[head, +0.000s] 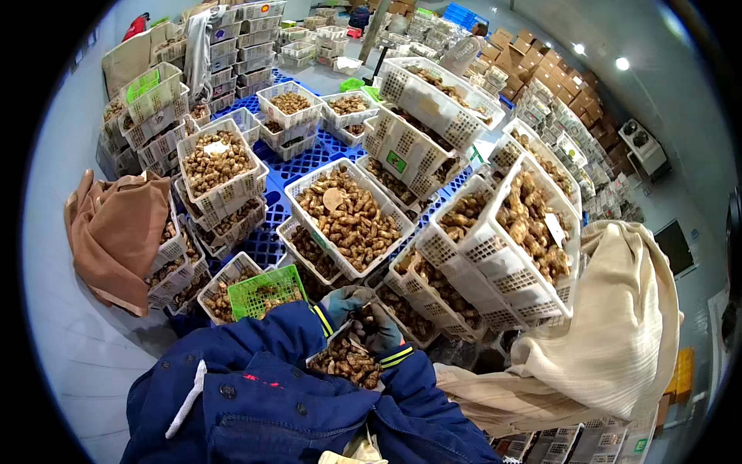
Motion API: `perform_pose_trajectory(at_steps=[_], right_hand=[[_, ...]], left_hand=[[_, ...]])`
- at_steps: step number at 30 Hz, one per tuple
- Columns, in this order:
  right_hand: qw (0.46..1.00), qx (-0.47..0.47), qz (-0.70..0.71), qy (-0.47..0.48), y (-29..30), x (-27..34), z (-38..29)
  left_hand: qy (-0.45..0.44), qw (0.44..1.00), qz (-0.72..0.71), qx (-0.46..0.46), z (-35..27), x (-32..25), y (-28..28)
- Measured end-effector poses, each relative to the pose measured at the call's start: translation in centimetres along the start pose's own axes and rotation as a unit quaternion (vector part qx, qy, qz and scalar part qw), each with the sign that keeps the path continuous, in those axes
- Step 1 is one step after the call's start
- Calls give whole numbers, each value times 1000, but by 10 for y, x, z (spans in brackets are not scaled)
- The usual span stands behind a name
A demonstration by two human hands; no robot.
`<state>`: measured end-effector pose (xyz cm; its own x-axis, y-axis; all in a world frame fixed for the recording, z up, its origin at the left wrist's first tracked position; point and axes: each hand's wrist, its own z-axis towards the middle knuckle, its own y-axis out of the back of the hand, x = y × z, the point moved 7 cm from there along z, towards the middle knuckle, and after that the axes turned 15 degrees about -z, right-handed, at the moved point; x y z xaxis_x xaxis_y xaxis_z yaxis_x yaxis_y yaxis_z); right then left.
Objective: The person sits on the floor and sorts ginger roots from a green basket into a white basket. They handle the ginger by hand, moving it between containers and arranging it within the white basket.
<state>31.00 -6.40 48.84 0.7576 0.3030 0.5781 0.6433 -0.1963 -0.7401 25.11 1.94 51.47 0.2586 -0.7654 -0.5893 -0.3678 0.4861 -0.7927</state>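
Both of my hands wear grey-blue work gloves and meet in front of my chest. My left hand (342,303) has its fingers bent towards the other glove, and whether it grips anything is hidden. My right hand (385,332) curls around a small brown piece (365,314), a mushroom or tuber. Directly below, against my jacket, is a basket of similar brown pieces (348,364); a pale slip lies among them. To the left, a green plastic basket (265,292) with a few pieces rests on a white crate (211,301). Just beyond my hands stands a full white crate (348,217) with a round tan disc on top.
Tall, leaning stacks of filled crates (498,272) rise close on my right, beside a draped cream cloth (614,325). A brown cloth (119,232) covers crates at left. Blue plastic pallets (290,168) lie underneath. Farther back are a person (464,53) and cardboard boxes (539,61).
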Motion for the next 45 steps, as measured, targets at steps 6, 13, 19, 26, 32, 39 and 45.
perform_pose_trajectory(at_steps=[6, 13, 19, 26, 32, 39, 45], right_hand=[[984, -28, -144, 97, 26, 23, -73], [995, 23, -78, 65, 8, 3, -75], [992, -27, -107, -66, 2, -32, -18], [973, -74, -64, -209, 84, -103, 13], [926, -179, -38, -329, 127, -188, 16], [899, -222, -26, -376, 170, -248, 22], [881, -212, -79, -416, 184, -272, 12]], left_hand=[[1, 1000, 20, 13, 13, 62, -45], [-13, 1000, 20, -8, -15, 79, -38], [-153, 972, -41, -172, -48, 51, 70], [98, 844, 128, -511, -133, 122, 358], [193, 781, 243, -543, -164, 136, 468], [-21, 778, -173, -603, -100, 138, 470], [128, 709, -286, -632, -118, 205, 440]])
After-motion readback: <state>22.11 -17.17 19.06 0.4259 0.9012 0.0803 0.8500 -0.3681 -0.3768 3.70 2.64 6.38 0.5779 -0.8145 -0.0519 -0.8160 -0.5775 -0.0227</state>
